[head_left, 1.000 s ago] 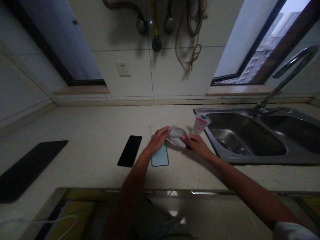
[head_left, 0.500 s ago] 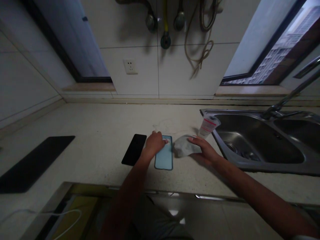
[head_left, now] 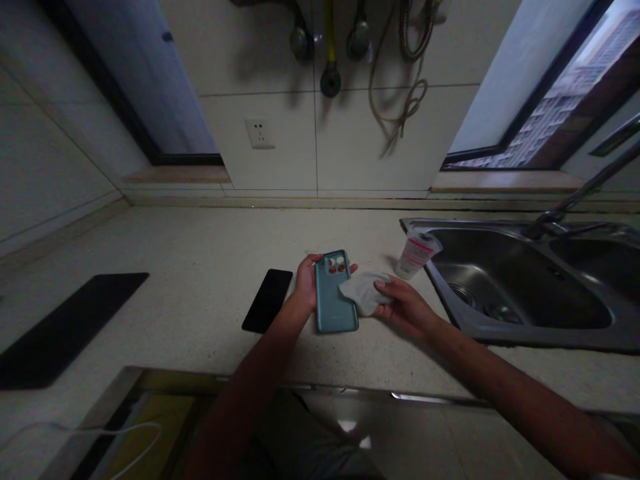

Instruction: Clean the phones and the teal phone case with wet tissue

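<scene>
Aloft, teal cutout-backed phone case (head_left: 334, 303) clasped in left fingers (head_left: 306, 267); grey cloth (head_left: 361, 292) pinched in right fingers (head_left: 385, 285).

The teal phone case (head_left: 336, 297) is held up at a tilt, its back and camera cutouts facing up, gripped near its top by the left hand (head_left: 304, 280). The crumpled grey cloth (head_left: 364, 292) touches the case's right edge, pinched in the right hand (head_left: 406, 305).

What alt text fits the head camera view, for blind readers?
The left hand holds a teal phone case over a kitchen counter; the right hand holds a grey cloth at its edge. A black phone lies left of them, a sink to the right.
</scene>
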`<state>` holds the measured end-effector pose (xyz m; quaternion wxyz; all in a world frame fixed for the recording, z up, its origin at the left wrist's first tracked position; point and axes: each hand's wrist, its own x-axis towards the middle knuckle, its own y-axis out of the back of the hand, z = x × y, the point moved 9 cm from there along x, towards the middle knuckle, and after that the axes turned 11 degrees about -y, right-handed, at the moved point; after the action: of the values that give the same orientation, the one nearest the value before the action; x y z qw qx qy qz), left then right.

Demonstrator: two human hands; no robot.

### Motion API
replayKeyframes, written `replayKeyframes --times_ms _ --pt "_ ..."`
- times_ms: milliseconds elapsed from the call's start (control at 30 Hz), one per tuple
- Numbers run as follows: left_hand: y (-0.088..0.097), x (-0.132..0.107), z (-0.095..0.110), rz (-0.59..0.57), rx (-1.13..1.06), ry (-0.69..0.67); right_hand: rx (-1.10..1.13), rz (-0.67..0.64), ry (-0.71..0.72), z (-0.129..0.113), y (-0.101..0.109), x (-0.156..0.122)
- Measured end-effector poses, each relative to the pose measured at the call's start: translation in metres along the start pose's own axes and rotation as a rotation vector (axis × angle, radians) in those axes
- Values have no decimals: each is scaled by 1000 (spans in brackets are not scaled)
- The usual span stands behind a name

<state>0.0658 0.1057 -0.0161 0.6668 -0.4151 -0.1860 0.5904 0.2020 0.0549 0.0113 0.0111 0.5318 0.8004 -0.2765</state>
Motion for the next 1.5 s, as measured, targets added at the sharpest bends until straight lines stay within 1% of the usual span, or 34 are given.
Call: replayKeyframes --times_ms 100,167,233,333,400,467,500,567,600,667,733,833,933,1000,1133,1233,1333,1433,1500 --pt "-7 -3 -12 -48 -4 67 -10 30 58 -10 7 0" --pt "-10 -5 -20 -49 6 104 9 111 129 -20 21 1" --pt "-10 -7 -28 -21 19 136 31 209 203 -28 34 -1" --pt "-8 -11 -36 26 45 141 -23 351 300 -34 46 -8" --pt "-13 -13 -39 2 25 139 -140 439 426 -43 46 -20" --pt "-19 -15 -43 -38 -13 151 -324 523 628 -56 39 -38" --pt "-21 -15 -45 -52 -28 154 -448 543 738 -63 31 -46" --pt "-23 -15 -49 -64 -39 142 -755 506 911 -67 8 -55" --pt "-23 -13 -50 -58 -36 128 -914 449 957 -63 -4 -54" --pt "-22 -11 -55 -34 -21 106 -1175 300 984 -47 -25 -45" --pt "-22 -10 -59 -9 -2 86 -1330 178 981 -29 -38 -36" --pt "-25 -13 -58 4 19 46 -1467 79 1011 -11 -55 -31" --pt "-28 -15 -47 6 -1 -22 -1557 16 1074 -3 -70 -38" --pt "-27 -13 -35 11 -21 -87 -1592 -65 1104 1 -79 -45" --pt "-15 -7 -8 85 -68 -226 -1617 -288 1126 13 -92 -61" --pt "-7 -4 5 121 -97 -262 -1617 -379 1105 17 -96 -68" --pt "-4 -3 13 128 -131 -289 -1616 -377 1100 16 -96 -69" --pt "-2 -4 17 144 -189 -307 -1570 -305 1199 11 -93 -70" --pt "-5 -6 13 131 -226 -271 -1535 -253 1255 10 -89 -68"
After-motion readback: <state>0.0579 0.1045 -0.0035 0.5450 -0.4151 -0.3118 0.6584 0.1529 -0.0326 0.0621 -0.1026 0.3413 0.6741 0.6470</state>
